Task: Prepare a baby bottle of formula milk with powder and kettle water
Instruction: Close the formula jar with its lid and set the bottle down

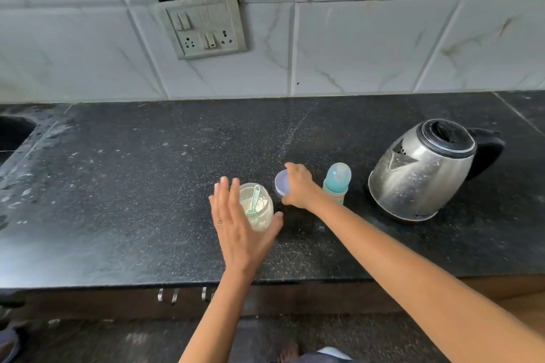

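An open clear jar of white powder (259, 211) stands on the black counter (132, 191), with a green scoop (253, 200) sticking up inside it. My left hand (239, 230) is spread around the jar's left side, thumb under its right side, fingers apart and not closed on it. Just right of the jar, my right hand (299, 186) grips a purple lid (281, 184), tilted on its edge above the counter. A capped baby bottle with a teal teat (337, 181) stands upright to the right of that hand. Further right sits a steel kettle (427, 168), lid shut.
A sink edge (14, 132) lies at the far left. A switch and socket plate (203, 25) is on the tiled wall behind. The counter's front edge runs below my wrists, with metal hooks (182, 293) under it.
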